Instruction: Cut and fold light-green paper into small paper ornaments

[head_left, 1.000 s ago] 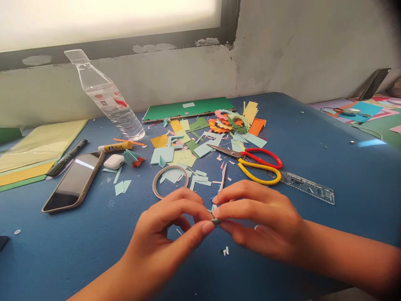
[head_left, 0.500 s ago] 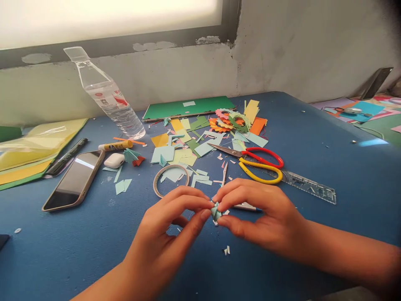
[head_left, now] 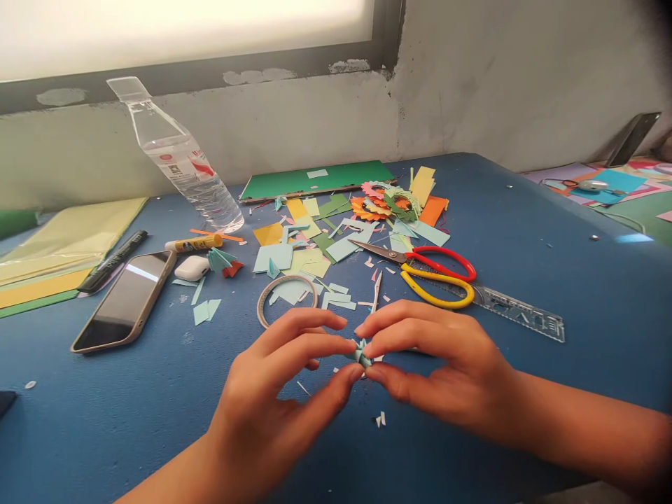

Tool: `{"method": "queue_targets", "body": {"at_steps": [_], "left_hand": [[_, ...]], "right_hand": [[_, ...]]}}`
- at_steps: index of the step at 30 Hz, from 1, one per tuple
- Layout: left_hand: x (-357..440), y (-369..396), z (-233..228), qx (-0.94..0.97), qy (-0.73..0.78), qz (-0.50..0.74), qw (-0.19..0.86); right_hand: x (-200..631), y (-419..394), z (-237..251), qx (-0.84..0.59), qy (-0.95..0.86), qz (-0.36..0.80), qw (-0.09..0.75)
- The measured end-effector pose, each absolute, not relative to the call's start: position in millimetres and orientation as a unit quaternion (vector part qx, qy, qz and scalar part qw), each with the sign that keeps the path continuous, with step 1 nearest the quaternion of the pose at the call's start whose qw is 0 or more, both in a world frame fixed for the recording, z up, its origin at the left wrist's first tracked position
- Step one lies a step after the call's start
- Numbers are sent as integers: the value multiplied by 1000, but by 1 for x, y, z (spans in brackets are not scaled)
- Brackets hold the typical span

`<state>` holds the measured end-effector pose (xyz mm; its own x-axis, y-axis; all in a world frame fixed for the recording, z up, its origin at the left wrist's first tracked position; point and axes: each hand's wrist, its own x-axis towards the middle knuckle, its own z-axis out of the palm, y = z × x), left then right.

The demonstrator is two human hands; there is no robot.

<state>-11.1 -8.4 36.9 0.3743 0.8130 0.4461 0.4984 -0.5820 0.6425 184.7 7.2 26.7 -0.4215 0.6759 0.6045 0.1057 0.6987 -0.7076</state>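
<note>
Between the fingertips of both hands is a small folded piece of light-blue paper (head_left: 361, 354), held just above the table. My left hand (head_left: 286, 381) pinches it from the left with thumb and fingers. From the right, my right hand (head_left: 441, 360) grips it the same way. Fingertips cover part of its folds. Beyond my left hand lies a roll of tape (head_left: 261, 308). Scissors (head_left: 438, 280) with one red and one yellow handle rest past my right hand, over a clear ruler (head_left: 519, 313). A pointed white tool (head_left: 376, 290) lies partly hidden behind my right fingers.
Paper scraps (head_left: 309, 241) and ring-shaped folded paper pieces (head_left: 383, 199) litter the blue table (head_left: 157, 427). Leftward are a phone (head_left: 126, 301), an earbud case (head_left: 192, 268), a glue stick (head_left: 194, 243), a black marker (head_left: 113, 262) and a water bottle (head_left: 181, 164).
The folded paper has turned slightly between my fingertips. My left index finger has lifted off it, and my left thumb has shifted right and down.
</note>
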Motion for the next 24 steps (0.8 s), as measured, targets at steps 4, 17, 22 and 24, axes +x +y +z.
{"method": "queue_targets", "body": {"at_steps": [4, 17, 22, 24], "left_hand": [[-11, -9, 38, 800, 411, 380, 217], [-10, -11, 39, 755, 419, 394, 315], [-9, -9, 38, 728, 440, 397, 345], [-9, -8, 37, 719, 448, 399, 351]], "right_hand": [[185, 7, 27, -249, -789, 292, 480], [185, 6, 25, -288, -776, 299, 475], [187, 6, 24, -295, -779, 298, 468], [187, 7, 24, -290, -782, 299, 464]]}}
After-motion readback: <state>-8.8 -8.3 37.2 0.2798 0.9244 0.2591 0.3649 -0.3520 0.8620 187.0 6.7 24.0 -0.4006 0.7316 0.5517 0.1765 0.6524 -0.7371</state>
